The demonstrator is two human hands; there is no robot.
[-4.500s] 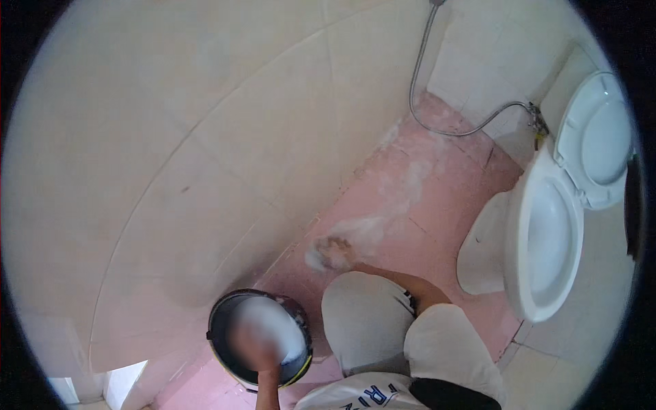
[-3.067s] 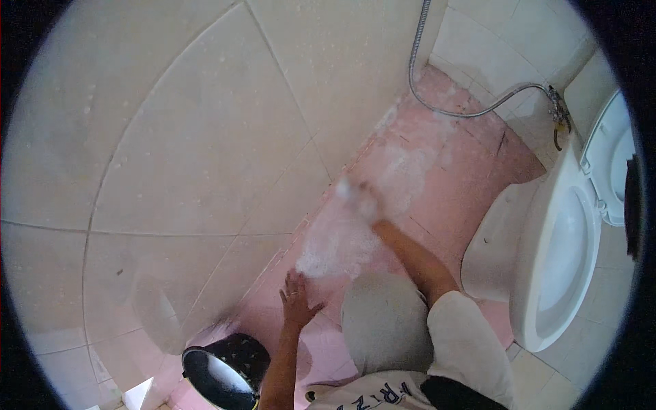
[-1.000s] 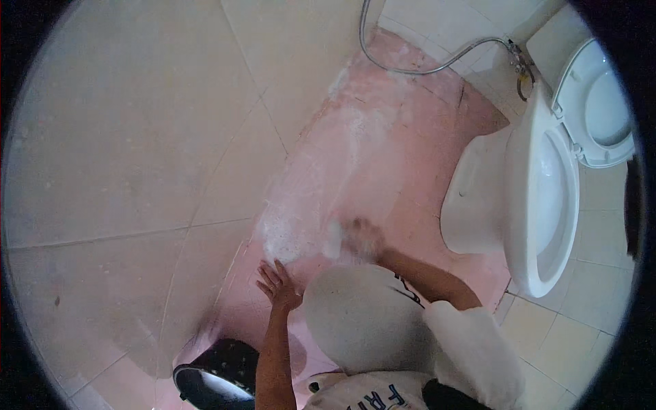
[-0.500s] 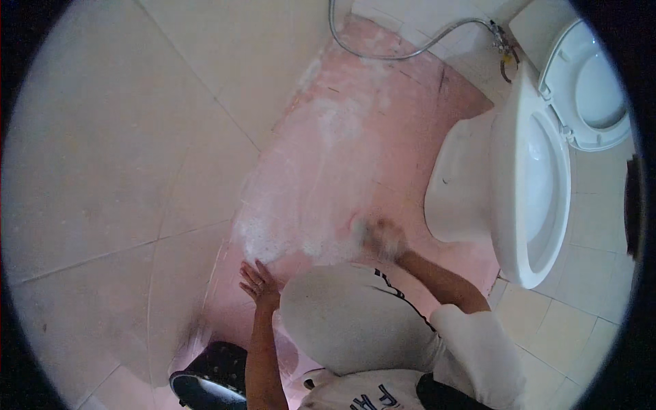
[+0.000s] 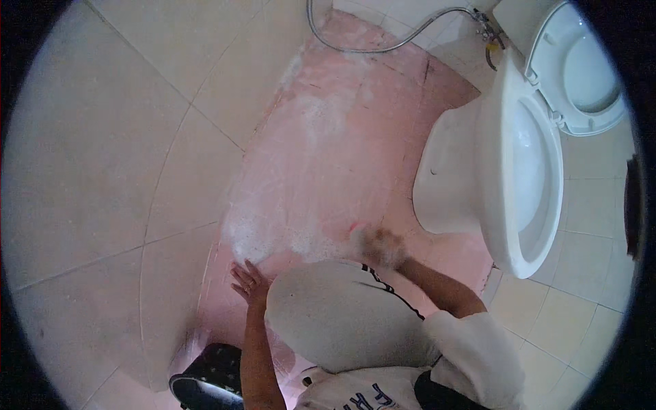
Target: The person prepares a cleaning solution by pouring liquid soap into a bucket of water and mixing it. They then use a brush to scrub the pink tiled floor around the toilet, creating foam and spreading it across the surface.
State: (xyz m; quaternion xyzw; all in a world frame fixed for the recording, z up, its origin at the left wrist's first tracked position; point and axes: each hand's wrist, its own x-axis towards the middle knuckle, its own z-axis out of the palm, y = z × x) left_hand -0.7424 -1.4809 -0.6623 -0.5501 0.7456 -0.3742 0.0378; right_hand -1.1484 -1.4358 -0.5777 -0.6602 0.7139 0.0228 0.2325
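One bucket (image 5: 217, 361), one toilet (image 5: 451, 174) and one hose (image 5: 372, 50) border the pink floor (image 5: 342, 157) with its foam (image 5: 249, 236). The left hand (image 5: 250, 283) lies spread on the floor at the foam's edge; the right hand (image 5: 385, 247), its forearm slanting leftward past one knee (image 5: 314, 301), is blurred beside a small pale thing (image 5: 357, 233) at floor level, so I cannot tell whether its fingers grip it.

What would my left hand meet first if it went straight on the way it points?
The left hand would probably meet white foam on the pink floor first, then perhaps the beige wall, though depth is unclear.
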